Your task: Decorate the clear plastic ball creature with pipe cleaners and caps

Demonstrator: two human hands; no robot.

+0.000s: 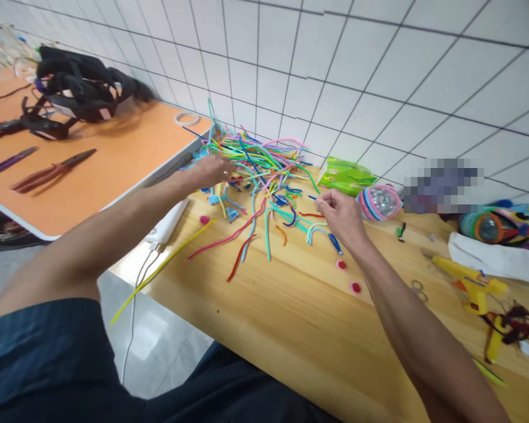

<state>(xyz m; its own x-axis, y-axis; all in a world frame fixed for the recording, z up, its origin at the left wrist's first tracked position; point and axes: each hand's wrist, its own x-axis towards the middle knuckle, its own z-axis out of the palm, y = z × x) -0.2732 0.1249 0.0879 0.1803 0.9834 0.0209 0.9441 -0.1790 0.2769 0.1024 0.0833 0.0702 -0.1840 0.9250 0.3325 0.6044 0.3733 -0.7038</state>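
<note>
A heap of many-coloured pipe cleaners [264,155] lies against the tiled wall. My left hand [212,171] is at the heap's left side, its fingers curled inward; what they hold, if anything, is hidden. To the right of the heap, my right hand [341,214] pinches a short dark-blue pipe cleaner piece [312,198] between thumb and fingers. Loose lengths spread toward me, among them a pink pipe cleaner [229,239], a red one [240,258] and a long yellow one [163,269] that hangs over the table's edge. Below my right hand lies a folded blue piece [335,244].
A green packet [346,176] and a ringed clear ball [381,202] stand by the wall. Scissors [418,290] and a yellow glue gun [471,288] lie at right. Pliers [53,171] and black headgear [79,88] rest on the orange table [114,153]. A white power strip [170,223] sits at left.
</note>
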